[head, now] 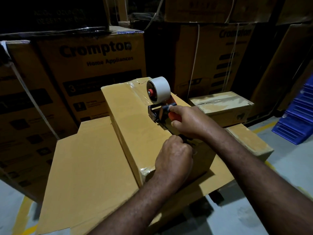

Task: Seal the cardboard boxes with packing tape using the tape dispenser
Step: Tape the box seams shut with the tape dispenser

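- I look down at a long cardboard box (135, 119). It is brown and smooth, with sharp straight edges, and it lies on a bigger flat box (84, 158) of the same brown card.
- The tape dispenser (159, 113) sits on top of the long box, near the middle of its lid. It has a black metal front and an orange handle (174, 115).
- A round roll of tape (160, 87) stands up on the dispenser. The roll is pale and wide, with a red hub in the middle.
- A strip of clear tape (133, 89) runs along the far half of the lid. It is shiny and a bit wrinkled.
- The right hand (188, 122) is wrapped round the orange handle, with the thumb on top.
- The left hand (174, 156) is curled up tight at the near end of the lid, right by the dark gap between the flaps. I cannot tell what its fingers pinch, because they hide it.
- The two hands are close, but they do not touch.
- A small box (221, 104) sits behind, to the right. Its top is covered in crinkly clear tape.
- Tall brown boxes stand at the back. One big box (94, 65) has black letters that say "Crompton Home Appliances".
- Blue plastic crates (298, 116) are stacked at the far right, with ribbed sides.
- The floor (288, 160) is grey and smooth, with yellow lines on it.
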`<move>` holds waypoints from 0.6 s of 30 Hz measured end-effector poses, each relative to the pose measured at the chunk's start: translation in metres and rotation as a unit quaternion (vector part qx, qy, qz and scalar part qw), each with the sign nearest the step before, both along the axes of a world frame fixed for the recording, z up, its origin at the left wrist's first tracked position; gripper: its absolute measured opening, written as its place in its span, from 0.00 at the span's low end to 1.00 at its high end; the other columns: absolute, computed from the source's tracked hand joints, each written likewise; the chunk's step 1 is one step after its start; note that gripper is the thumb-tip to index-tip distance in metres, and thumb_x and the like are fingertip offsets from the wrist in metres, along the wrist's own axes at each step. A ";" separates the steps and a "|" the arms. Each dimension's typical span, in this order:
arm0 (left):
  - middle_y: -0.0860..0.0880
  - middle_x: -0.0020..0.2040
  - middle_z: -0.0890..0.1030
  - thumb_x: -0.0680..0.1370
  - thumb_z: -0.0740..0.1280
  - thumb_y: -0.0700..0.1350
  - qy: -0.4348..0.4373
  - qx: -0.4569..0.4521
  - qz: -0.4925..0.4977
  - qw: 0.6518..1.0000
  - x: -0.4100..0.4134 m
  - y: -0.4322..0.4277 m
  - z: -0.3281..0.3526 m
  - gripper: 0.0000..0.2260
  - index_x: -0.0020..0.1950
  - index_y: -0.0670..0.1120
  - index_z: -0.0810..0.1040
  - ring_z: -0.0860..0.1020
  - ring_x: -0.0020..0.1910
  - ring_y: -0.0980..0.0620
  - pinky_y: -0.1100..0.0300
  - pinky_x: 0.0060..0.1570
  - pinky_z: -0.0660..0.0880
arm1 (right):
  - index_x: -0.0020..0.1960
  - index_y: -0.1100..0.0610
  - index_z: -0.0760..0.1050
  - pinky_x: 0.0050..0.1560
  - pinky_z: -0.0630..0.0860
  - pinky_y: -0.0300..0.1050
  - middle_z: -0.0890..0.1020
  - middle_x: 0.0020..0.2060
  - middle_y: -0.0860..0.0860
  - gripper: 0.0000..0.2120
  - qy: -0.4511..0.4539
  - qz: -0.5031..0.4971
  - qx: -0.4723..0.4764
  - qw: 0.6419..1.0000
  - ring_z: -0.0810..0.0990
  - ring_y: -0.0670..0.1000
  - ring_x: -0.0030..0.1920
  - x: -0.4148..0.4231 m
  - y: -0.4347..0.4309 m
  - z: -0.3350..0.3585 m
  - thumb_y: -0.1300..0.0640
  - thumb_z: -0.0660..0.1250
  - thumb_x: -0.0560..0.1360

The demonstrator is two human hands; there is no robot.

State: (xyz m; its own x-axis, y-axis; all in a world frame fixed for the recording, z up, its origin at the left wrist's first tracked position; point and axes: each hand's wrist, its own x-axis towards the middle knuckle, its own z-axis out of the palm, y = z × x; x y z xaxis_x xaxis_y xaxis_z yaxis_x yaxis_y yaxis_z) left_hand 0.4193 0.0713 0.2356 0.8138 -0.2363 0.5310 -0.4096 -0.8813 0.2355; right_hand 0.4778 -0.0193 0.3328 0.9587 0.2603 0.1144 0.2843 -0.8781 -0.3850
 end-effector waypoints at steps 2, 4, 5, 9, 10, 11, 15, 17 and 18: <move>0.47 0.35 0.75 0.73 0.77 0.41 -0.008 -0.011 0.009 1.000 0.002 -0.001 0.001 0.08 0.35 0.43 0.81 0.74 0.38 0.48 0.57 0.32 0.75 | 0.77 0.45 0.62 0.52 0.77 0.48 0.75 0.66 0.56 0.27 0.004 0.004 0.001 1.000 0.75 0.56 0.61 -0.003 -0.005 0.000 0.53 0.64 0.79; 0.47 0.35 0.78 0.71 0.78 0.41 -0.020 -0.022 0.014 0.999 0.004 -0.001 0.004 0.07 0.37 0.43 0.82 0.76 0.36 0.49 0.56 0.32 0.77 | 0.77 0.45 0.61 0.53 0.78 0.48 0.73 0.68 0.55 0.28 0.011 0.006 0.003 1.000 0.75 0.55 0.61 -0.008 -0.011 0.001 0.53 0.64 0.80; 0.47 0.36 0.79 0.71 0.79 0.42 -0.026 -0.028 0.014 0.999 0.004 0.000 0.004 0.06 0.38 0.43 0.83 0.77 0.36 0.49 0.56 0.33 0.78 | 0.78 0.45 0.60 0.52 0.78 0.47 0.73 0.68 0.55 0.28 0.015 0.007 0.002 1.000 0.75 0.55 0.61 -0.011 -0.013 0.001 0.53 0.64 0.80; 0.49 0.36 0.81 0.71 0.79 0.44 -0.042 -0.035 0.012 0.998 0.002 -0.002 0.002 0.06 0.41 0.44 0.84 0.78 0.35 0.50 0.57 0.32 0.78 | 0.78 0.44 0.59 0.45 0.77 0.42 0.73 0.67 0.54 0.28 0.015 0.015 -0.009 1.000 0.72 0.49 0.51 -0.023 -0.023 0.006 0.53 0.63 0.81; 0.49 0.36 0.80 0.71 0.79 0.45 -0.043 -0.028 0.014 0.999 0.002 -0.004 0.001 0.06 0.40 0.45 0.84 0.78 0.34 0.51 0.58 0.32 0.78 | 0.78 0.44 0.59 0.44 0.78 0.42 0.73 0.67 0.54 0.28 0.015 0.014 -0.010 1.000 0.71 0.48 0.50 -0.026 -0.026 0.008 0.53 0.63 0.81; 0.49 0.35 0.80 0.71 0.79 0.45 -0.046 -0.018 0.018 0.999 0.001 -0.005 0.000 0.07 0.39 0.45 0.84 0.77 0.34 0.51 0.58 0.31 0.77 | 0.78 0.44 0.59 0.44 0.78 0.42 0.73 0.67 0.54 0.28 0.016 0.012 -0.012 1.000 0.71 0.48 0.50 -0.029 -0.029 0.009 0.53 0.63 0.81; 0.49 0.32 0.78 0.69 0.80 0.45 -0.075 0.005 0.020 0.997 0.002 -0.007 0.000 0.08 0.35 0.45 0.83 0.76 0.31 0.52 0.60 0.30 0.74 | 0.78 0.43 0.58 0.42 0.78 0.39 0.72 0.69 0.54 0.28 0.023 0.002 -0.021 1.000 0.72 0.48 0.53 -0.043 -0.040 0.009 0.52 0.63 0.81; 0.50 0.32 0.78 0.69 0.79 0.45 -0.079 -0.006 0.017 0.997 0.001 -0.007 -0.001 0.07 0.37 0.46 0.82 0.76 0.31 0.52 0.60 0.29 0.75 | 0.78 0.42 0.57 0.40 0.77 0.37 0.71 0.70 0.54 0.29 0.032 -0.003 -0.021 0.999 0.74 0.49 0.54 -0.050 -0.045 0.009 0.51 0.63 0.81; 0.50 0.34 0.78 0.69 0.79 0.46 -0.072 -0.015 0.024 0.997 0.001 -0.007 -0.001 0.08 0.40 0.47 0.82 0.75 0.32 0.53 0.59 0.29 0.75 | 0.78 0.42 0.58 0.40 0.75 0.36 0.71 0.70 0.54 0.29 0.034 -0.004 -0.020 0.999 0.74 0.48 0.53 -0.054 -0.048 0.010 0.51 0.64 0.81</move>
State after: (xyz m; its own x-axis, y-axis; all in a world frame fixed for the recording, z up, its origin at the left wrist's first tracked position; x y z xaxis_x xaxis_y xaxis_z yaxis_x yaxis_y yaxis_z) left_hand 0.4199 0.0647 0.2342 0.7383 -0.1818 0.6495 -0.3992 -0.8940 0.2036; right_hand 0.4242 -0.0668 0.3425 0.9660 0.2556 0.0380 0.2514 -0.8951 -0.3683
